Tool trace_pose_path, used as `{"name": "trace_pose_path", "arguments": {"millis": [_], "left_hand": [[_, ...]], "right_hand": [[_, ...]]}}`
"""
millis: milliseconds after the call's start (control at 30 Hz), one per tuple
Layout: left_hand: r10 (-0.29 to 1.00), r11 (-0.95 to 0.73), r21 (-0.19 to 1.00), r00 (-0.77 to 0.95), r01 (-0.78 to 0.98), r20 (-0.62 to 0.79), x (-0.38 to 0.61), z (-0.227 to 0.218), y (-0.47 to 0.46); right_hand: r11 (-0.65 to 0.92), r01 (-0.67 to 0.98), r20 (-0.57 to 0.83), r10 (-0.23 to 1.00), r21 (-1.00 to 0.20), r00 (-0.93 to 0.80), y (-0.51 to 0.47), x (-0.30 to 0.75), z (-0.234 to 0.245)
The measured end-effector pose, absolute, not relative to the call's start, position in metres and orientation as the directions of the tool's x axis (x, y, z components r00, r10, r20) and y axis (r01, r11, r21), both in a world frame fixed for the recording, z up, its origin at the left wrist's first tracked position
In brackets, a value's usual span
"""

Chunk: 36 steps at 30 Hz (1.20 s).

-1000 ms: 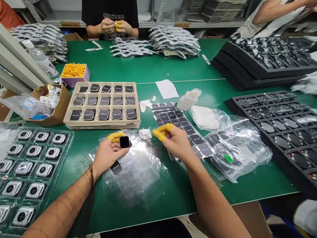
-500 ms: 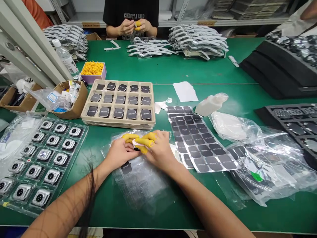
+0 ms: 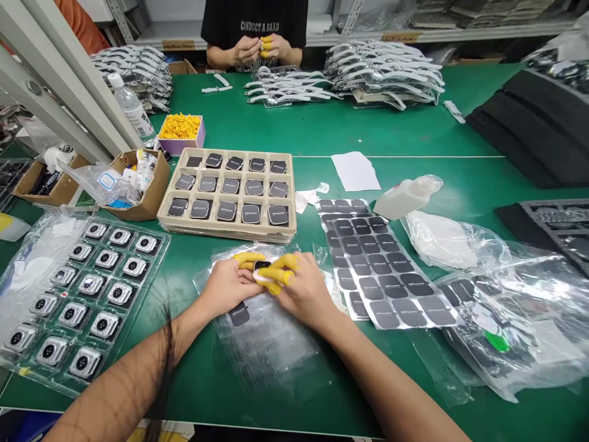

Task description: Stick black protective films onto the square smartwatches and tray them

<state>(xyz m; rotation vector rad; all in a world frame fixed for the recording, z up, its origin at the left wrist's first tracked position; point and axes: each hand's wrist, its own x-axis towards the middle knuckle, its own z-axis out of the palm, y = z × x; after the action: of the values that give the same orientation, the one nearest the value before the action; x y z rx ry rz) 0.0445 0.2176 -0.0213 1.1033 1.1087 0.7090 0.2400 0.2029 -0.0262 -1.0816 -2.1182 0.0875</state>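
Note:
Both of my hands, in yellow finger cots, meet over a stack of clear plastic film sheets [image 3: 276, 344]. My left hand [image 3: 225, 285] grips a small smartwatch body [image 3: 262, 264], its black screen facing up. Bent over the watch from the other side, my right hand [image 3: 301, 285] pinches a small whitish piece [image 3: 261, 278] against its near edge; I cannot make out what the piece is. On the film beside my left fingers lies a black printed screen sticker [image 3: 239, 314]. Sheets of similar stickers [image 3: 391, 287] are to the right of my hands.
Behind my hands stands a beige tray [image 3: 225, 228] of watches with covered screens. A clear tray [image 3: 159, 236] of face-down watches is at left. Boxes, a purple box [image 3: 184, 145] of yellow finger cots, a white bottle [image 3: 407, 196] and plastic bags [image 3: 519, 319] surround. A co-worker [image 3: 255, 31] sits opposite.
The camera view has shifted, so the table appears slightly further right. My right fingers have moved a little off the watch, and its black screen now shows between my hands.

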Motion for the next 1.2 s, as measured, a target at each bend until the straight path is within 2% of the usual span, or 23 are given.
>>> {"name": "trace_pose_path", "arguments": {"millis": [100,233,367,467,600,733,867,1000,1200], "left_hand": [[0.892,0.324,0.944,0.312,0.062,-0.327,0.045,-0.022,0.217],[0.890,0.315,0.947,0.329,0.057,-0.316,0.045,-0.024,0.215],[0.896,0.308,0.950,0.317,0.059,-0.311,0.044,-0.025,0.214],[0.898,0.290,0.955,0.327,0.063,-0.294,0.044,-0.026,0.213],[0.902,0.302,0.950,0.299,0.078,-0.311,0.045,-0.026,0.213],[0.894,0.302,0.950,0.322,0.079,-0.311,0.044,-0.024,0.213],[0.893,0.304,0.946,0.311,0.113,-0.324,0.044,-0.022,0.213],[0.884,0.291,0.950,0.348,0.111,-0.311,0.045,-0.021,0.213],[0.865,0.353,0.929,0.339,0.112,-0.370,0.044,-0.017,0.216]], "right_hand": [[0.565,0.748,0.593,0.750,-0.347,-0.292,0.201,0.236,-0.028],[0.624,0.676,0.588,0.735,-0.392,-0.338,0.199,0.232,-0.030],[0.573,0.710,0.587,0.761,-0.409,-0.276,0.200,0.232,-0.033],[0.610,0.682,0.591,0.743,-0.403,-0.315,0.201,0.230,-0.034],[0.554,0.716,0.589,0.770,-0.425,-0.246,0.199,0.230,-0.035],[0.612,0.663,0.593,0.746,-0.430,-0.303,0.196,0.234,-0.037],[0.549,0.703,0.586,0.777,-0.452,-0.231,0.197,0.235,-0.037],[0.599,0.694,0.592,0.747,-0.399,-0.304,0.197,0.229,-0.039],[0.433,0.803,0.551,0.819,-0.408,-0.161,0.200,0.253,-0.040]]}}
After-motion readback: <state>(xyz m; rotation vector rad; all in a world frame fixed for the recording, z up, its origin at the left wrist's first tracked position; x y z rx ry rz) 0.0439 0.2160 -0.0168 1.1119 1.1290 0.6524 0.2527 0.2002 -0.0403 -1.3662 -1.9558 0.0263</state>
